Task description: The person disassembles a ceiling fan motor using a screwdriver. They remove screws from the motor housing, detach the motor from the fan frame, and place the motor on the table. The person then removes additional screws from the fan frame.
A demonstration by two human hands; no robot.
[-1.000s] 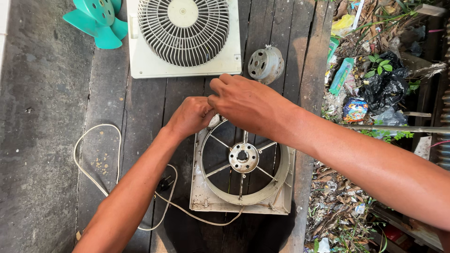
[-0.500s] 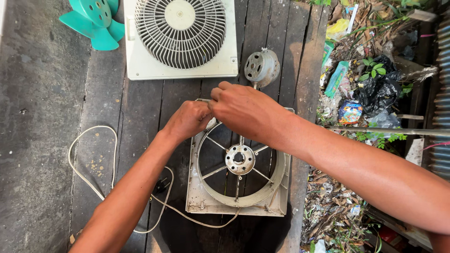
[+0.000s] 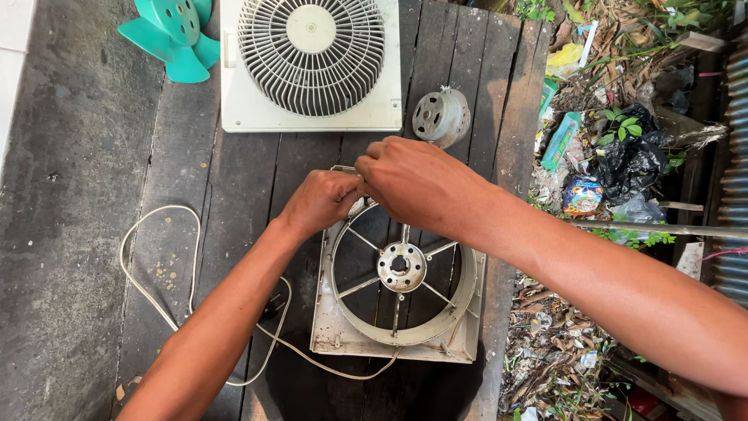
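Observation:
A square off-white fan housing (image 3: 343, 335) with a round opening and a metal hub (image 3: 401, 267) on spokes lies flat on dark wooden planks. My left hand (image 3: 321, 201) and my right hand (image 3: 417, 183) are both closed at its far top-left corner, fingertips together, pinching something small that the fingers hide. A white power cord (image 3: 156, 296) loops out to the left from the housing.
A white front grille panel (image 3: 312, 62) lies beyond the hands. A grey motor (image 3: 441, 117) sits to its right. A teal fan blade (image 3: 173, 35) lies at the top left on concrete. Litter and plants fill the ground at the right of the planks.
Both hands stay at the housing's top-left corner with small finger shifts. The view has drifted slightly, so the parts sit a little lower in frame.

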